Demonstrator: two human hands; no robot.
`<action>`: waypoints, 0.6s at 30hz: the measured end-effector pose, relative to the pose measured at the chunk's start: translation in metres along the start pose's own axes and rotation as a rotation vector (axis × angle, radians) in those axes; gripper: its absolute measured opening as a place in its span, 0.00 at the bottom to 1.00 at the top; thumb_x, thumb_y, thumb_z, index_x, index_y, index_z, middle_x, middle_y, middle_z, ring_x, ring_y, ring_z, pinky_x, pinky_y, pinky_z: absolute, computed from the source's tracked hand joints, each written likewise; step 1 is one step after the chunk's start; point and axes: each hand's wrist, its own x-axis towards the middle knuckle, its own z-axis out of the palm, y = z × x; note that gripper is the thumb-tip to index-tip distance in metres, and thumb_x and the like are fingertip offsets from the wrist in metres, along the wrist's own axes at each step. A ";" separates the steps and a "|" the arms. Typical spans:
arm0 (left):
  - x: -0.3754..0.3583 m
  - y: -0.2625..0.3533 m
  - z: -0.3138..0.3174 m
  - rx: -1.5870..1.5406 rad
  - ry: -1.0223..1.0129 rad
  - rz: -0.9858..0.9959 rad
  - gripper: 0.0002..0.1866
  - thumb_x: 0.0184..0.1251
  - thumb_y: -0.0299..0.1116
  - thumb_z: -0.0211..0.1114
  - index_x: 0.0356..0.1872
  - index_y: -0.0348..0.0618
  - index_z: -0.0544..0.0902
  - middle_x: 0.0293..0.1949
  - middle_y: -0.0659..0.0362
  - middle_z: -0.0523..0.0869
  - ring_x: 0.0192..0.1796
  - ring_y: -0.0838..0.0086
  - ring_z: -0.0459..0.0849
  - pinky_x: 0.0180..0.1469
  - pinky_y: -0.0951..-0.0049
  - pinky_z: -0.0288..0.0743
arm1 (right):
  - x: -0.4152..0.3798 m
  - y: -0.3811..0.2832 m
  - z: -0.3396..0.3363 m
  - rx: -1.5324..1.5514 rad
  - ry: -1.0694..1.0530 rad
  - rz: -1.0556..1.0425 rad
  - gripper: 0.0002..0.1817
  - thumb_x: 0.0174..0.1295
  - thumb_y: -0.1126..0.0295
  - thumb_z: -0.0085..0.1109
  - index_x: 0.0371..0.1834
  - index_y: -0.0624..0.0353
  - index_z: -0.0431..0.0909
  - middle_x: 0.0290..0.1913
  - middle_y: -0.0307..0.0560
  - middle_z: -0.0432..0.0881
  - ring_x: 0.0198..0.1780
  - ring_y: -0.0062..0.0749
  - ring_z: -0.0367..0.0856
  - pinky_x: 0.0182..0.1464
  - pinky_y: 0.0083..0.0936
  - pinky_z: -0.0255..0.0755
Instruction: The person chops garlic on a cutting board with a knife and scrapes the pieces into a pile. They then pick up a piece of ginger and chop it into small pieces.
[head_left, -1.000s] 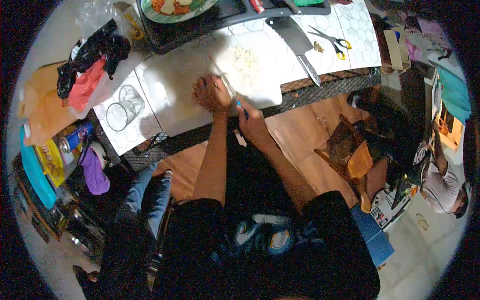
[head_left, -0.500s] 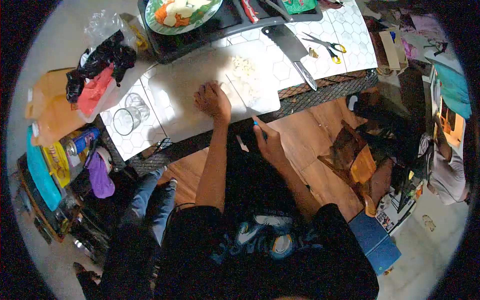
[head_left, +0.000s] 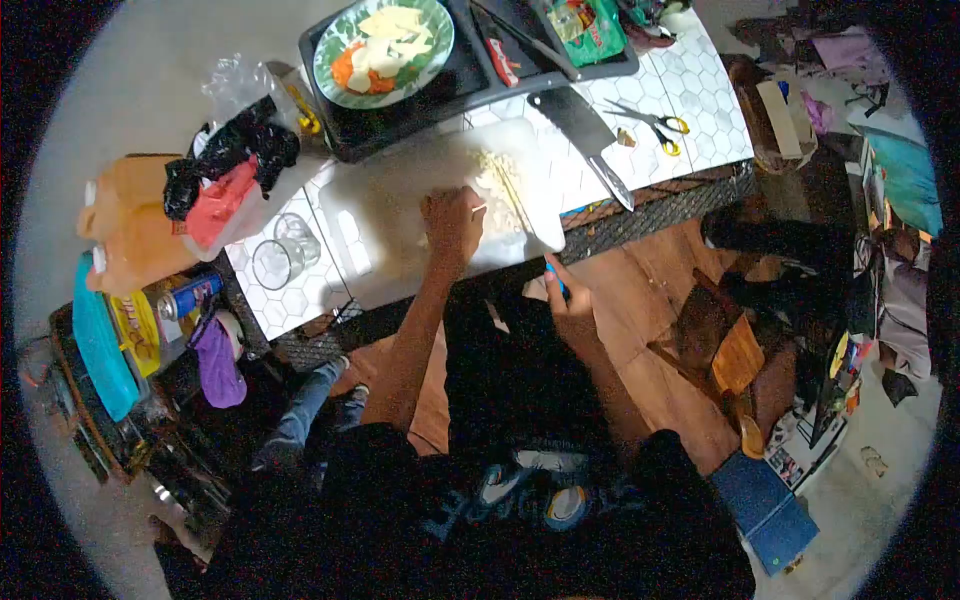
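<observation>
My right hand (head_left: 572, 310) is closed around the blue handle of a knife (head_left: 553, 280). Its thin blade slants up and left over a white cutting board (head_left: 400, 165), among finely chopped pale pieces (head_left: 495, 178) whose kind I cannot make out. On the board, just left of this heap, my left hand (head_left: 453, 232) is curled shut, and a small pale piece (head_left: 479, 208) pokes out at its fingers. The rest of that piece is hidden in the hand.
Beyond the board, a black tray (head_left: 470, 88) carries a plate (head_left: 442, 62) of orange and pale slices. A cleaver (head_left: 575, 118) and scissors (head_left: 655, 125) lie to the right. A drinking glass (head_left: 282, 258) stands left, near bagged items (head_left: 225, 200). Another person's legs (head_left: 300, 405) show below.
My left hand has turned into a tighter grip, with a pale piece now showing at its fingers. The knife hand has moved slightly right and down; the whole view has shifted.
</observation>
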 end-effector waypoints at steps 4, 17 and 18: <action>0.024 -0.001 -0.038 -0.545 0.169 -0.200 0.09 0.60 0.37 0.71 0.36 0.43 0.87 0.36 0.53 0.87 0.39 0.63 0.84 0.46 0.62 0.76 | 0.000 0.021 0.014 0.139 0.131 -0.061 0.18 0.71 0.59 0.52 0.58 0.53 0.81 0.28 0.59 0.85 0.22 0.36 0.80 0.27 0.32 0.73; 0.175 -0.070 -0.148 -0.360 0.649 0.028 0.08 0.61 0.29 0.66 0.38 0.39 0.88 0.37 0.47 0.88 0.43 0.55 0.86 0.48 0.59 0.78 | -0.003 0.026 0.015 0.143 0.032 -0.040 0.21 0.72 0.57 0.50 0.61 0.53 0.79 0.37 0.62 0.86 0.29 0.41 0.85 0.33 0.34 0.76; 0.170 -0.082 -0.138 -0.161 0.634 0.166 0.08 0.60 0.28 0.66 0.39 0.40 0.88 0.39 0.47 0.88 0.46 0.54 0.85 0.50 0.59 0.78 | -0.004 0.023 0.012 0.159 0.001 -0.017 0.21 0.72 0.57 0.49 0.62 0.54 0.78 0.40 0.63 0.86 0.33 0.42 0.86 0.36 0.34 0.76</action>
